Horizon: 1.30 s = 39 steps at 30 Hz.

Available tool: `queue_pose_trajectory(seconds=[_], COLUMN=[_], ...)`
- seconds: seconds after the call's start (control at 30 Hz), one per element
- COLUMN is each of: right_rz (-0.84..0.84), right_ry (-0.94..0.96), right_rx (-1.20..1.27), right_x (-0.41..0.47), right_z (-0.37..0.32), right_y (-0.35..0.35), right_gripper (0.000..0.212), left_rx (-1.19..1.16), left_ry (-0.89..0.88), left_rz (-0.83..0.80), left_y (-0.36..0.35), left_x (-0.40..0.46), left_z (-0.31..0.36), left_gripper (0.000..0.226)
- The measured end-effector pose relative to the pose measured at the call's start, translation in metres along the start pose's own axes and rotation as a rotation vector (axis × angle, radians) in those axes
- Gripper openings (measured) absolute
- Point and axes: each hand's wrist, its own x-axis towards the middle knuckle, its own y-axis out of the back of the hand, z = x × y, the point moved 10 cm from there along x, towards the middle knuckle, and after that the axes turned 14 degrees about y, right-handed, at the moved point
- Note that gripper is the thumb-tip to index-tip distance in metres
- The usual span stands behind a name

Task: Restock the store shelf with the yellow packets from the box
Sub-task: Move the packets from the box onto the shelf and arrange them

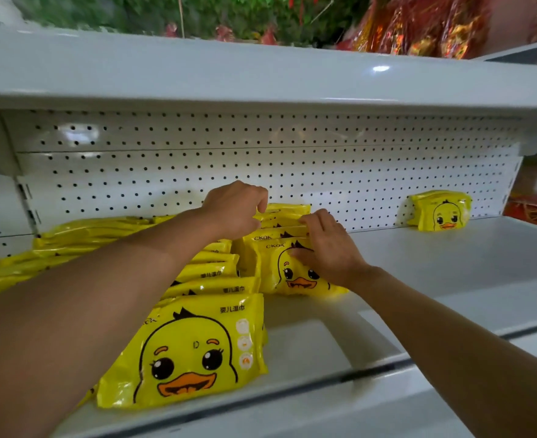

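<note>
White store shelf (450, 263), pegboard back panel (292, 172) behind it. Far left: a slumped row of yellow packets (80, 235) lying flat against the back. Next, a front-to-back file of duck-face packets, nearest one (194, 349) leaning at the shelf edge. Left hand (235, 210) reaches over that file, fingers curled, pinching the top edges of packets at the rear of the centre stack (279, 216). Right hand (327, 248) just beside it, fingers on the stack's top edges, thumb pressed on the face of the front upright packet (295, 276); gripping it. Far right, well apart: a lone packet (441, 211) standing against the pegboard. Box not visible.
</note>
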Motion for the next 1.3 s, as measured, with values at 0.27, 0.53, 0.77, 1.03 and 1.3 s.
queue_pose_trajectory(seconds=[0.27, 0.53, 0.77, 1.03, 1.3], right_rz=[-0.023, -0.019, -0.104, -0.308, -0.507], right_ry=[-0.077, -0.162, -0.357, -0.656, -0.853], right_rx=[0.101, 0.023, 0.026, 0.163, 0.246], right_x=[-0.07, -0.208, -0.369, -0.552, -0.678], right_z=[0.01, 0.036, 0.073, 0.103, 0.115], right_y=[0.052, 0.125, 0.151, 0.115, 0.048], right_gripper=[0.062, 0.062, 0.06, 0.062, 0.06], left_rx=[-0.038, -0.099, -0.187, -0.122, -0.061], left_ry=[-0.024, -0.11, -0.255, -0.382, -0.384], left_rz=[-0.036, -0.122, -0.252, -0.524, -0.739], left_y=[0.005, -0.019, -0.082, -0.204, -0.32], left_x=[-0.033, -0.095, -0.182, -0.288, -0.344], left_z=[0.068, 0.209, 0.345, 0.434, 0.458], left_gripper=[0.023, 0.024, 0.024, 0.025, 0.026])
